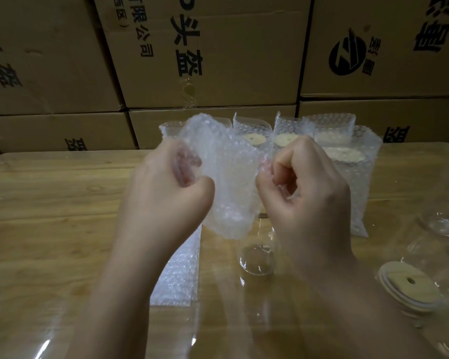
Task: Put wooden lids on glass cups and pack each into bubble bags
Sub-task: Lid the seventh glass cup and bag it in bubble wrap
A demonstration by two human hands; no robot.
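Brown boxes (218, 60) marked "头盔" stood behind as the left hand (166, 195) and right hand (311, 200) each pinched a side of the bubble bag (228, 177) between them, above a glass cup (257, 260).

Centre box (218, 73): large black "头盔", turned sideways, with a "P" cut off at the top edge. A smaller line beside it reads "限公司".
Left box (42, 60): "头盔" again, partly cut off.
Right box (389, 73): round black striped logo; characters unclear.
Lower right box (360, 117): "盔", partly cut off.
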